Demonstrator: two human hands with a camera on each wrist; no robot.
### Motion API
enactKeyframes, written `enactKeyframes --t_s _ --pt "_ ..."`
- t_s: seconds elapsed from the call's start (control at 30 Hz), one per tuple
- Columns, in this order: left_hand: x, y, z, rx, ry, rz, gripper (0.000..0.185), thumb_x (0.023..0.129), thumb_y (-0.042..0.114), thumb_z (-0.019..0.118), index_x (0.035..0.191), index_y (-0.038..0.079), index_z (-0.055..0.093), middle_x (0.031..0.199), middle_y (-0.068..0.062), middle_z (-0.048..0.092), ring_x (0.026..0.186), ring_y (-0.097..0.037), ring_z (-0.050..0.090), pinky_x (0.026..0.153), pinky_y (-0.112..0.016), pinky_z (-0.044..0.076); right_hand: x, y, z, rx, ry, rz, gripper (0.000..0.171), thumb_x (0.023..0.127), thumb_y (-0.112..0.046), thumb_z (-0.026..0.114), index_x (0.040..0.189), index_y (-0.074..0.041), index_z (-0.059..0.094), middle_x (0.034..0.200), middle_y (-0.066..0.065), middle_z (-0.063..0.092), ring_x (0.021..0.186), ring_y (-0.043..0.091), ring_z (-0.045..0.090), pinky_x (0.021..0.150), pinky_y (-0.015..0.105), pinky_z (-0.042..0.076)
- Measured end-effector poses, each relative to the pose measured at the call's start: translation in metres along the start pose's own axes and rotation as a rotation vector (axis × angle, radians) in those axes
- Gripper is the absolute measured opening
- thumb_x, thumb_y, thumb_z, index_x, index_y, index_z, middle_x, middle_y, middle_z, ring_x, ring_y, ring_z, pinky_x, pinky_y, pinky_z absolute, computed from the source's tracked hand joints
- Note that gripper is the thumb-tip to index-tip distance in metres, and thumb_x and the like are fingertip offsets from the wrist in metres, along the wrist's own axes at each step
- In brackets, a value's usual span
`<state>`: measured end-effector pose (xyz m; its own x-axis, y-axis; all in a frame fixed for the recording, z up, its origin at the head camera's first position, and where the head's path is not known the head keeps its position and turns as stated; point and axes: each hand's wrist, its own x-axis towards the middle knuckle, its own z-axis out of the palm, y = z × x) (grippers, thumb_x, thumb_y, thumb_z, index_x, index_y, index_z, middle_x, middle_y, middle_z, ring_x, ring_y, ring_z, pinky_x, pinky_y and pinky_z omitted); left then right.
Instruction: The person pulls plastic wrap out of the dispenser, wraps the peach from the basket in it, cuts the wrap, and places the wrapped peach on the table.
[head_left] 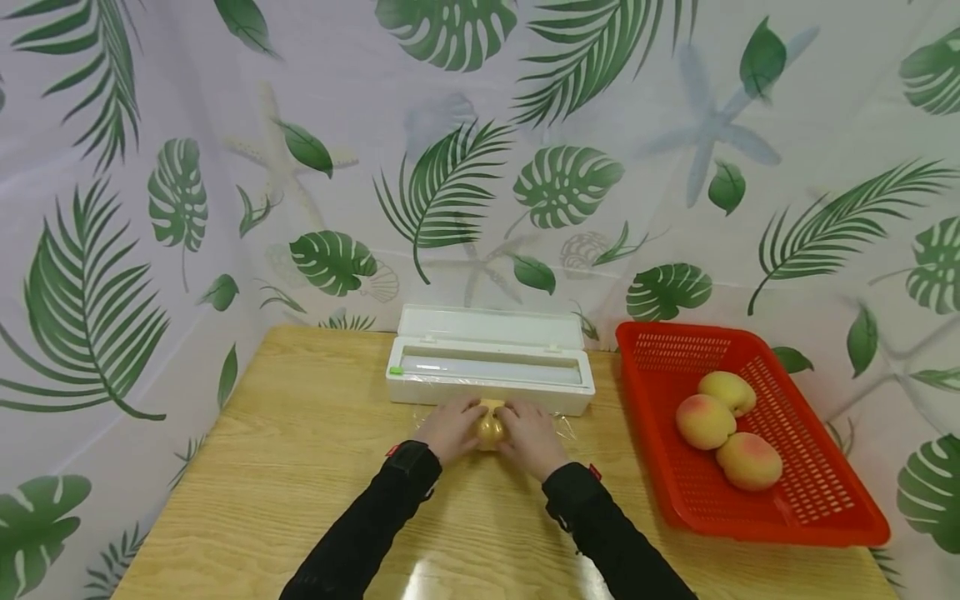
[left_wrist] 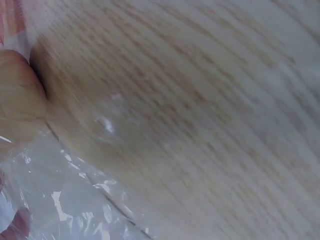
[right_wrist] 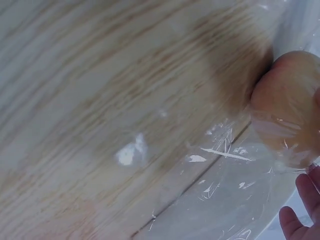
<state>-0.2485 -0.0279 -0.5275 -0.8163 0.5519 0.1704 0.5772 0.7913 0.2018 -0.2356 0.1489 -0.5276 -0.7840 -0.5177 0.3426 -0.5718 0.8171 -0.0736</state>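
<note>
Black sleeves (head_left: 360, 525) converge on one peach (head_left: 491, 427)

From the near side of the worktop (head_left: 300, 400), both arms angle inward to a single meeting place. Left hand (head_left: 452, 427) and right hand (head_left: 534, 435) flank the peach, fingers curved against its opposite sides; each grip is drawn in to the fruit, so the peach lies to the right of the left grip and to the left of the right one. Neither hand is nearer, since both touch it. That side-to-side hold looks like the relation any move would turn on (the roundish fruit offers no clear long axis). Clear film (right_wrist: 227, 155) covers part of the peach and spreads past it both ways; whether fingertips also pinch the film, I cannot tell.

Off to the right, well apart from the hands, a red basket (head_left: 750, 529) holds three more peaches (head_left: 705, 421). Just beyond the held fruit, a white box (head_left: 435, 390) lies with its long axis across the worktop, its lid (head_left: 491, 325) raised behind. Farthest off hangs leaf-print cloth (head_left: 435, 200).
</note>
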Motion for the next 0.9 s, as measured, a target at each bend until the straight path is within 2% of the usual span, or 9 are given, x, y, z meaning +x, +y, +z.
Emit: enactKeyframes --t_s 0.17,0.4,0.5,0.6,0.67,0.73,0.83,0.9 --pt "-0.002 0.001 0.0 0.027 -0.014 -0.003 0.049 0.08 0.034 0.064 0.122 0.011 0.052 0.124 -0.006 0.047 0.113 -0.021 0.044 0.088 -0.04 0.039 -0.002 0.0 -0.001 0.017 -0.021 0.027 0.044 0.066 -0.021 0.077 0.103 -0.006 0.058 0.104 0.012 0.054 0.099 0.029 0.05 0.087 0.046 0.037" --pt "-0.004 0.0 0.0 -0.007 -0.018 -0.021 0.052 0.079 0.035 0.065 0.123 0.011 0.05 0.125 -0.006 0.047 0.114 -0.021 0.043 0.089 -0.041 0.037 -0.003 0.001 -0.001 0.024 -0.025 0.035 0.048 0.067 -0.025 0.077 0.106 -0.006 0.057 0.107 0.014 0.054 0.1 0.031 0.05 0.083 0.047 0.04" --pt "-0.006 -0.002 -0.001 -0.013 0.001 -0.031 0.052 0.08 0.037 0.063 0.122 0.01 0.05 0.123 -0.006 0.048 0.111 -0.022 0.046 0.088 -0.043 0.037 -0.004 0.005 -0.002 0.08 -0.026 0.065 0.05 0.067 -0.024 0.077 0.107 -0.004 0.057 0.107 0.015 0.054 0.099 0.031 0.051 0.082 0.045 0.041" --pt "-0.011 -0.004 -0.008 -0.056 0.042 -0.066 0.05 0.081 0.038 0.061 0.121 0.009 0.051 0.122 -0.007 0.049 0.109 -0.024 0.047 0.089 -0.047 0.034 -0.005 0.01 -0.006 0.18 -0.03 0.151 0.05 0.07 -0.023 0.075 0.11 -0.001 0.055 0.107 0.015 0.053 0.098 0.031 0.051 0.082 0.044 0.04" --pt "-0.015 -0.008 -0.014 -0.101 0.084 -0.115 0.047 0.083 0.035 0.06 0.119 0.008 0.052 0.122 -0.009 0.048 0.11 -0.026 0.046 0.09 -0.048 0.034 -0.007 0.015 -0.011 0.265 -0.021 0.227 0.048 0.074 -0.021 0.071 0.113 0.001 0.053 0.109 0.016 0.053 0.099 0.032 0.051 0.084 0.045 0.039" --pt "-0.021 -0.012 -0.02 -0.171 0.145 -0.203 0.043 0.084 0.031 0.059 0.117 0.005 0.053 0.12 -0.012 0.049 0.107 -0.027 0.048 0.089 -0.046 0.035 -0.01 0.023 -0.018 0.362 -0.003 0.304 0.044 0.079 -0.018 0.066 0.115 0.003 0.051 0.112 0.018 0.052 0.103 0.033 0.048 0.086 0.047 0.037" --pt "-0.029 -0.021 -0.025 -0.311 0.235 -0.378 0.038 0.085 0.026 0.058 0.112 -0.001 0.053 0.111 -0.015 0.052 0.098 -0.029 0.051 0.082 -0.042 0.041 -0.017 0.037 -0.024 0.484 0.03 0.431 0.039 0.086 -0.015 0.058 0.117 0.007 0.048 0.115 0.023 0.049 0.105 0.036 0.047 0.086 0.047 0.038" --pt "-0.035 -0.028 -0.028 -0.446 0.254 -0.497 0.036 0.086 0.026 0.056 0.107 -0.003 0.053 0.1 -0.016 0.056 0.087 -0.029 0.055 0.074 -0.04 0.044 -0.023 0.048 -0.026 0.556 0.041 0.529 0.037 0.089 -0.013 0.053 0.118 0.009 0.046 0.115 0.026 0.047 0.105 0.037 0.046 0.086 0.047 0.038"
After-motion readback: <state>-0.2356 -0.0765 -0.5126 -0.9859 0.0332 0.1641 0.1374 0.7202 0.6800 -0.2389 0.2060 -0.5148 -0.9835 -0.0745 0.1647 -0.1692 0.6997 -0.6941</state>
